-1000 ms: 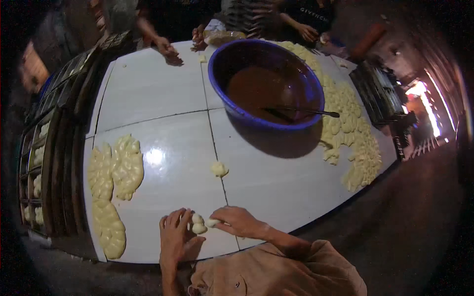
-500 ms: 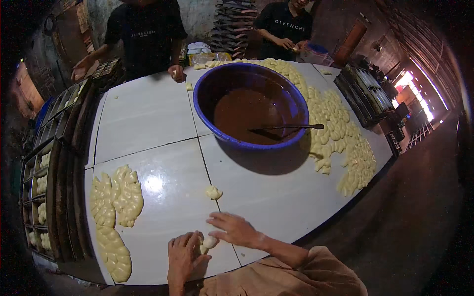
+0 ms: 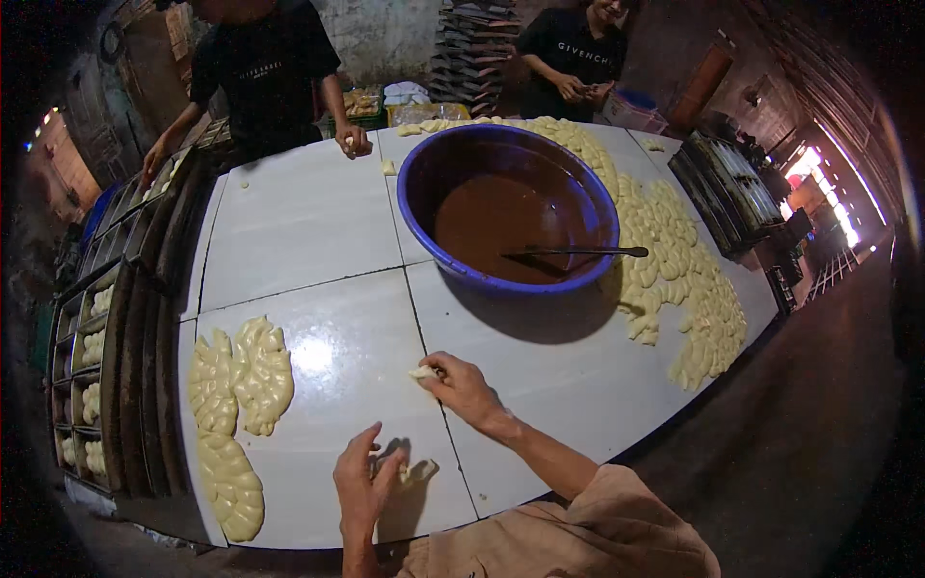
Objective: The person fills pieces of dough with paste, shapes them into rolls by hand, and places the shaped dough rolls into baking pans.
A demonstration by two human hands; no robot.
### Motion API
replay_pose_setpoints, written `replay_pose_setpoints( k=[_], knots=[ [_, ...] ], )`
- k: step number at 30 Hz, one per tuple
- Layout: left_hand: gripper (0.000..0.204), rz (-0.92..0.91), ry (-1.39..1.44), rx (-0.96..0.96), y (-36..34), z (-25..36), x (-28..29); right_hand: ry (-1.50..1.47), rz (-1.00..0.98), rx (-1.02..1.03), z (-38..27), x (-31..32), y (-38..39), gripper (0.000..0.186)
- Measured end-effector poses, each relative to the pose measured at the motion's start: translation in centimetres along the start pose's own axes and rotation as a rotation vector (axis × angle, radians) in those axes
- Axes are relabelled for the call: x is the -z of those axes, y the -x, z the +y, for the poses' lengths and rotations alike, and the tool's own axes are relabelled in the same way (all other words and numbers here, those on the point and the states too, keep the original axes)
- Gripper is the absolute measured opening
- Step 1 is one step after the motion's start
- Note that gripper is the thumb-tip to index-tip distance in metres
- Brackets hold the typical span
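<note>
My right hand (image 3: 467, 395) reaches over the seam in the white tabletop. Its fingers and thumb are closed on a small lump of pale dough (image 3: 421, 373). Nearer to me, my left hand (image 3: 364, 482) is raised just off the table, its thumb and fingers apart. Beside its thumb lies another bit of pale dough (image 3: 412, 472), partly hidden. On the left of the table spread flat clusters of soft, pale yellow dough pieces (image 3: 261, 371).
A large blue basin (image 3: 424, 246) holds brown liquid and a dark-handled utensil (image 3: 617, 251). Many dough pieces (image 3: 674, 260) cover the right side. Stacked trays (image 3: 114, 385) with dough in compartments line the left edge; dark trays (image 3: 727, 188) stand far right. Two people (image 3: 260, 87) work opposite.
My right hand has moved forward and closed on the dough lump. My left hand has opened and lifted from the dough it was at. The person at far left has lowered a hand to the trays.
</note>
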State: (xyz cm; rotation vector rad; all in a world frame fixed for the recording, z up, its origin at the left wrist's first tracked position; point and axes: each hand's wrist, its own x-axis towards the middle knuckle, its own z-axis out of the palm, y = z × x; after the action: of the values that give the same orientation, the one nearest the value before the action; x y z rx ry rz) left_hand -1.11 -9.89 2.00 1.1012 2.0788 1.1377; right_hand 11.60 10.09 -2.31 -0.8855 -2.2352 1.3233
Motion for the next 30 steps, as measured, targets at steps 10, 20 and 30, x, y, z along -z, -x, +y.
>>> replay_pose_setpoints(
  k=[10, 20, 30],
  knots=[
    [0.019, -0.004, 0.41, 0.145, -3.6, 1.7, -2.0, -0.586, -0.203, -0.169, -2.7, -0.6, 2.7, 0.031],
    [0.063, 0.264, 0.372, -0.342, -4.4, 3.7, -2.7, -0.822, 0.061, -0.122, -6.0, -1.2, 3.7, 0.023],
    [0.103, 0.232, 0.769, -0.37, -6.5, 3.0, -9.4, -1.375, -0.131, -0.211, -8.5, 2.6, 1.7, 0.019]
  ],
)
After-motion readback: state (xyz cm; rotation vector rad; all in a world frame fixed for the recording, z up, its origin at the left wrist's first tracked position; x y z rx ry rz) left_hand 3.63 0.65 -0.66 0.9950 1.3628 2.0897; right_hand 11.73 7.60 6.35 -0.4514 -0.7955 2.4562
